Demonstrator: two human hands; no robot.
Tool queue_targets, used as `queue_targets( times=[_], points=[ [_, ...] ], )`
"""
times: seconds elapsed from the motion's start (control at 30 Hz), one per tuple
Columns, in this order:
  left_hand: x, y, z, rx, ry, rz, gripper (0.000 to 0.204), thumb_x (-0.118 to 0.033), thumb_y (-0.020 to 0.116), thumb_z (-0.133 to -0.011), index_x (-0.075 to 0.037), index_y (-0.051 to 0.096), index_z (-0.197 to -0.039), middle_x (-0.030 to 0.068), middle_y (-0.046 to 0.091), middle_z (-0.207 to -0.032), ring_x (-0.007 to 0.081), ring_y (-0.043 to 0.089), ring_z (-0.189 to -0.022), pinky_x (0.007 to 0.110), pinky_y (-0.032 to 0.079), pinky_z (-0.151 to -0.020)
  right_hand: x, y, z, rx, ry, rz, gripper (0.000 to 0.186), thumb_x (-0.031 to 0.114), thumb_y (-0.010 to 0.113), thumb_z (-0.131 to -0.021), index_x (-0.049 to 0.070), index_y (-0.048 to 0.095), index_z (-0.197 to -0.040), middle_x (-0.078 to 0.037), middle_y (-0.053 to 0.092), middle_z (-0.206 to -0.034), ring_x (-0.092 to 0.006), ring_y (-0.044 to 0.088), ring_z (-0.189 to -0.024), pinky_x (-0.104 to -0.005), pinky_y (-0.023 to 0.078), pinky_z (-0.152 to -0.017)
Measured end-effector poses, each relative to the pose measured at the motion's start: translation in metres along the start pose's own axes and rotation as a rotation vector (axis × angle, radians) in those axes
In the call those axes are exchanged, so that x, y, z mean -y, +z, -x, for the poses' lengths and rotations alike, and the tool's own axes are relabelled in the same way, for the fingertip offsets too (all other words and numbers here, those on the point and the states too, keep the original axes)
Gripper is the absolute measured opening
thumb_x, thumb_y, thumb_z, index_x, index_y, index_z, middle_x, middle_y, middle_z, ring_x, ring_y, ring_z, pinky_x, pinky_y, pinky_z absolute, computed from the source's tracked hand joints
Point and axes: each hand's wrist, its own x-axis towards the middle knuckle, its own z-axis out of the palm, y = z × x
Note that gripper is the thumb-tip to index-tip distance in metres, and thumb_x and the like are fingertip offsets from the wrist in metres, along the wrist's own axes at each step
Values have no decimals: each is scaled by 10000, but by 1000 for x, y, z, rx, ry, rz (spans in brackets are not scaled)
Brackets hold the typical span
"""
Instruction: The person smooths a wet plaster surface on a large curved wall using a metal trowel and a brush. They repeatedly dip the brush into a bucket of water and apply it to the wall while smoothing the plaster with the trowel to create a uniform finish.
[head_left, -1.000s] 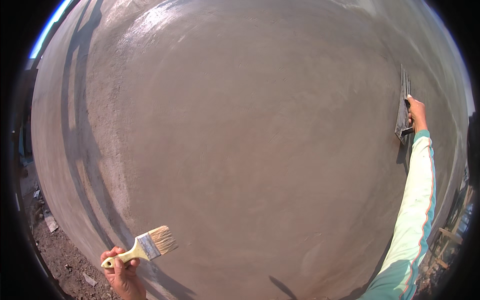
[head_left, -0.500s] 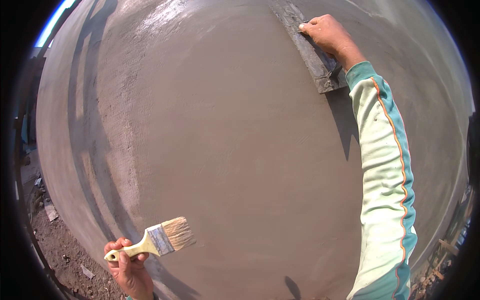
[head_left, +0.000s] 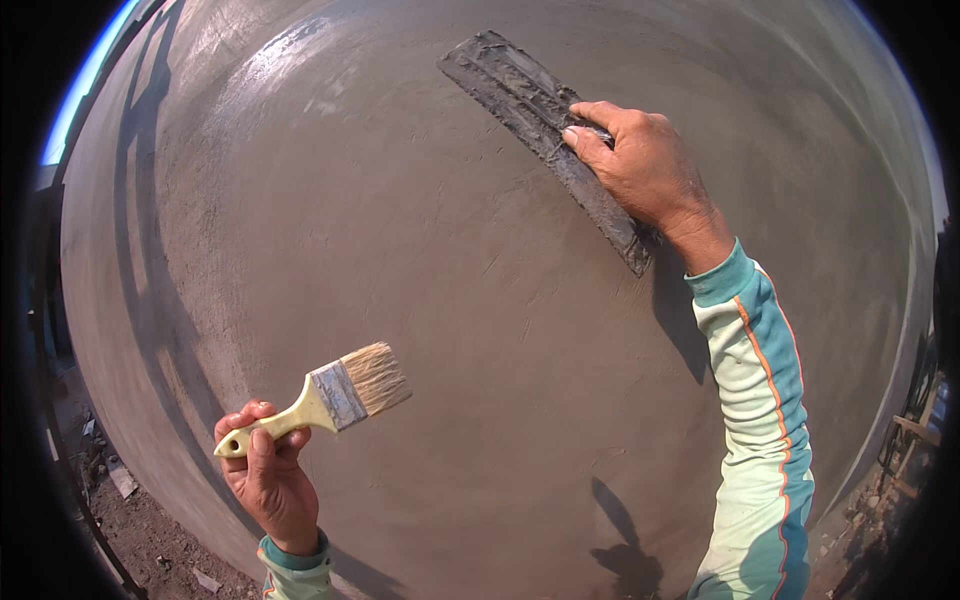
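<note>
My right hand [head_left: 640,165] grips the handle of a long, plaster-coated finishing trowel [head_left: 520,100] at the upper middle. The trowel's blade lies against a smooth wet grey-brown plastered wall [head_left: 450,320], slanting from upper left to lower right. Most of its handle is hidden under my fingers. At the lower left, my left hand [head_left: 275,480] is closed around the pale yellow handle of a flat paintbrush [head_left: 340,395]. The brush has a smeared metal band and light bristles pointing right, held apart from the trowel.
Long shadows [head_left: 140,230] run down the wall's left side, where the plaster looks rougher. Bare earth with rubble [head_left: 150,540] lies at the lower left. Wood pieces and debris [head_left: 905,440] are at the lower right, beyond the wall's edge.
My right hand has brought the trowel down and to the left, so its whole blade now shows. My left hand has risen with the paintbrush.
</note>
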Motion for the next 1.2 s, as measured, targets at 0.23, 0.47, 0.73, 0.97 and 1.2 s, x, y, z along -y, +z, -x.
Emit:
queue_targets(
  times=[0.23, 0.47, 0.73, 0.97, 1.2],
  points=[
    [10, 1, -61, 428, 30, 188, 210, -66, 709, -976, -19, 593, -1144, 144, 705, -1123, 227, 773, -891, 342, 681, -826, -14, -89, 179, -390, 831, -27, 423, 408, 646, -985, 50, 746, -1187, 8, 558, -671, -112, 510, -538, -306, 412, -496],
    [4, -51, -67, 470, 179, 203, 132, -112, 721, -923, -18, 640, -967, 105, 687, -831, 186, 707, -779, 321, 593, -694, 189, -4, 322, -496, 1101, -161, 349, 394, 672, -979, 68, 741, -1081, 60, 431, -623, -74, 400, -497, -279, 325, -449],
    [-61, -426, -185, 366, 266, 80, 114, -49, 700, -908, 19, 648, -983, 114, 672, -814, 195, 675, -679, 334, 563, -597, 571, 190, 333, -290, 912, -250, 291, 360, 658, -972, 73, 700, -952, 56, 436, -631, -82, 405, -507, -294, 323, -460],
    [-274, -696, -251, 223, 201, -89, 266, -8, 745, -920, 69, 587, -1120, 227, 730, -1002, 301, 780, -830, 355, 690, -796, 795, 169, 280, -177, 659, -251, 357, 351, 657, -955, 32, 633, -795, -20, 498, -567, -145, 469, -460, -349, 372, -441],
    [-155, -582, -146, -42, 260, -202, 263, -10, 729, -935, 62, 590, -1146, 240, 730, -992, 312, 778, -820, 371, 687, -760, 566, 107, 289, 20, 451, -22, 340, 281, 627, -943, 3, 758, -1089, -149, 693, -881, -260, 666, -760, -407, 533, -663]
  ],
)
